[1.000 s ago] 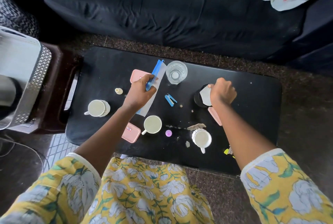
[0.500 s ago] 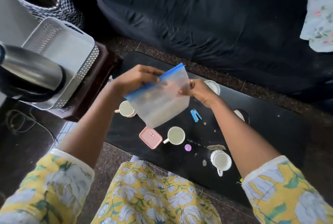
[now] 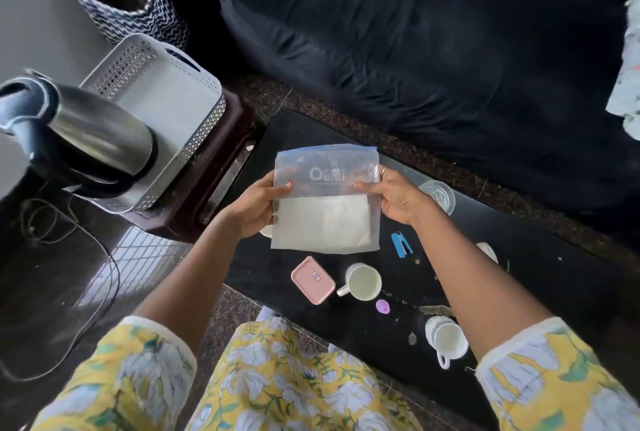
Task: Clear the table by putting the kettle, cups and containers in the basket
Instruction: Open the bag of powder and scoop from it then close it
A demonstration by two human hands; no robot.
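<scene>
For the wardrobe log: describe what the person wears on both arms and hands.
Both arms are bare below short sleeves of yellow fabric printed with white flowers and green leaves, edged in cream trim. The right hand wears a ring on one finger. The left hand shows reddish nail polish.

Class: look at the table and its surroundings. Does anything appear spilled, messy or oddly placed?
Yes. Crumbs and torn scraps litter the black table near the ribbed cup. The kettle also leans tilted in the basket rather than standing upright.
</scene>
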